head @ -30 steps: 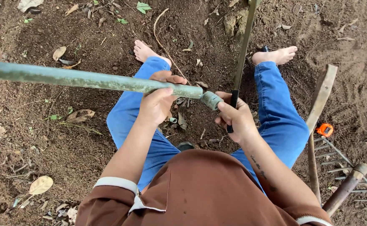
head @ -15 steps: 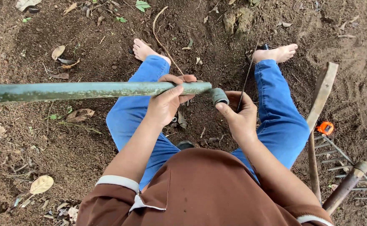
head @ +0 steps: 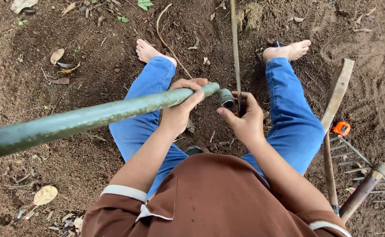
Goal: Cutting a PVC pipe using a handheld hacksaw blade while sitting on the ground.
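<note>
Rake (head: 368, 175) lies right of us while left hand (head: 179, 112) clasps the green pipe (head: 91, 118) and right hand (head: 245, 123) pinches the grey fitting (head: 226, 98) and thin rod (head: 235, 48).

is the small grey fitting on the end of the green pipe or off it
Off. The grey fitting sits in the right hand, a small gap from the green pipe end.

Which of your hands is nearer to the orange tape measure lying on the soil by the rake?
Right. The right hand, holding a small grey fitting, sits between the knees, closer to the tape measure. The left hand grips the long green pipe, farther away.
</note>
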